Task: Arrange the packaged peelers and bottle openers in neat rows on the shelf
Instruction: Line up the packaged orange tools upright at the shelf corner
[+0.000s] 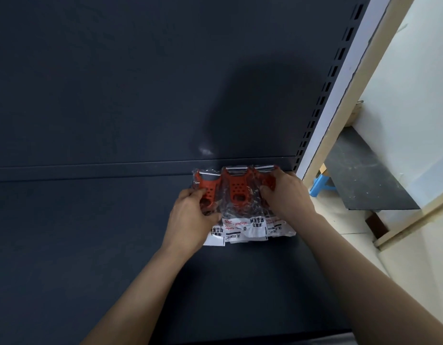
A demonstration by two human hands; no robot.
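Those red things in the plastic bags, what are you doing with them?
A person is lining up three bagged red peelers side by side at the back of a dark shelf, near its right end. The left hand grips the left packet, and the right hand holds the right packet. The middle packet lies between them.

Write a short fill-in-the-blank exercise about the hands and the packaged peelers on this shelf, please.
1. The packaged peelers lying on the dark shelf number ____.
2. Their metal blades point toward the shelf's ____ wall.
3. The left hand grips the ____ package in the row.
4. The right hand holds the package at the row's ____ end.
Missing words: three; back; leftmost; right.
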